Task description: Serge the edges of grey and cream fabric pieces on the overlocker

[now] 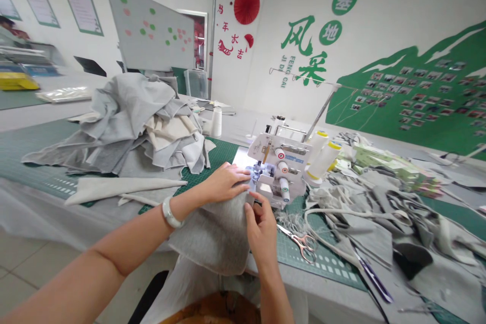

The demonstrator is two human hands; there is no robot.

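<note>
A piece of grey fabric (216,235) hangs over the table's front edge, its far end at the lit presser foot of a white overlock sewing machine (271,149). My left hand (224,182) lies flat on this fabric with its fingers stretched toward the foot; a pale bangle circles the wrist. Close to the machine's front, my right hand (262,225) pinches the fabric's right edge between thumb and fingers. The fingertips of both hands are near each other, just short of the foot. The needle itself is too small to make out.
Scissors (299,243) lie right of my right hand on the green cutting mat (330,266). A heap of grey fabric (129,111) stands left; fabric scraps (364,202) and purple-handled snips (374,278) lie right. Thread cones (322,159) stand behind the machine.
</note>
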